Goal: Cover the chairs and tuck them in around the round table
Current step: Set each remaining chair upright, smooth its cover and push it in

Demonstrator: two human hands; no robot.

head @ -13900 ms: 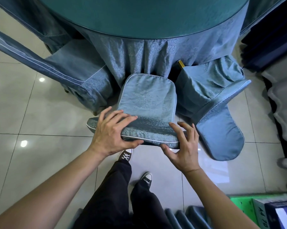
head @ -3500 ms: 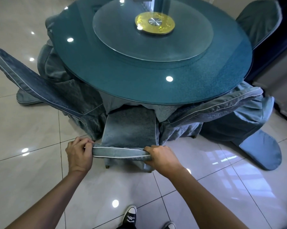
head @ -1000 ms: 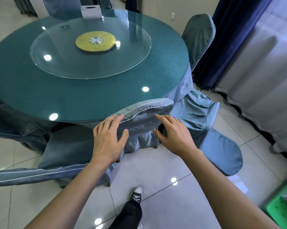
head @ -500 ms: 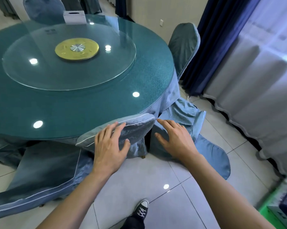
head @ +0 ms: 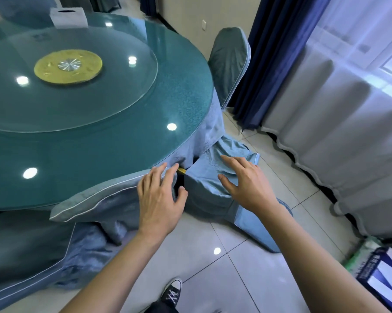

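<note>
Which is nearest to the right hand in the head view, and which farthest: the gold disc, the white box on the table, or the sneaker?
From the right hand:
1. Sneaker, below on the floor.
2. Gold disc, left at the table's centre.
3. White box, far side of the table.

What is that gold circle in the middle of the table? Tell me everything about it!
The gold disc is round, flat and shiny, and looks like metal. At its middle sits a smaller silver hub with lines fanning out like a star. The disc lies at the centre of a clear glass turntable, though whether on top of the glass or under it cannot be told. The turntable rests on the round teal table. Neither hand touches the disc.
</note>
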